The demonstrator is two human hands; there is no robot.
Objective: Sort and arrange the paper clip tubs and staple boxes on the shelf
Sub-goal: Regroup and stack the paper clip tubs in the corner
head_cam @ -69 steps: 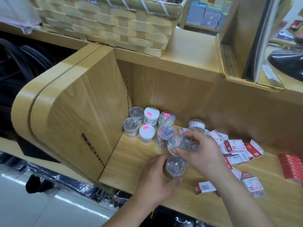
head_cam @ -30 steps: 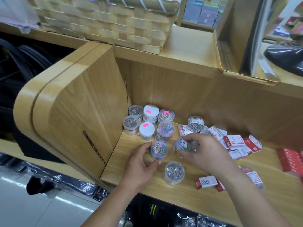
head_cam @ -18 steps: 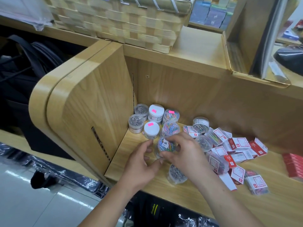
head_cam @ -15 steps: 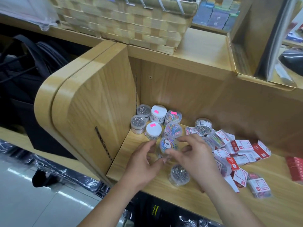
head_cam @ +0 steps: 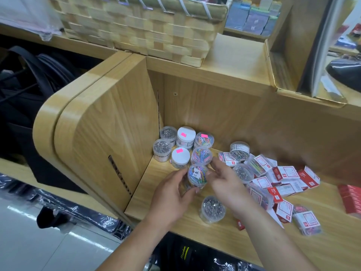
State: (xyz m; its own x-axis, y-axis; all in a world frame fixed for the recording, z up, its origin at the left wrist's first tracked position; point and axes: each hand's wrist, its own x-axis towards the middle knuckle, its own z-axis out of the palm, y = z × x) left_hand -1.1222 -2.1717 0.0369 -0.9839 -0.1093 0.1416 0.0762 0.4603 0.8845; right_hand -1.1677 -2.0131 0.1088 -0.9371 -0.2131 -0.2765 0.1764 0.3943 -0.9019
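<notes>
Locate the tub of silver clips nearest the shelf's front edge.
Head view, low centre: the silver-clip tub stands near the front edge of the shelf, just in front of the colourful-clip tub held between the left hand and right hand.

1. We see a pale wooden shelf (head_cam: 143,189), closed on its left by a side panel (head_cam: 117,133).
2. In its back left corner stand six round tubs (head_cam: 182,146), in two rows, touching.
3. Just in front is a tub of coloured clips (head_cam: 197,176); we cannot tell whether it rests on the shelf.
4. Near the front edge stands a tub of silver clips (head_cam: 213,209).
5. To the right lies a loose heap of red-and-white staple boxes (head_cam: 289,178) and clear tubs.
</notes>
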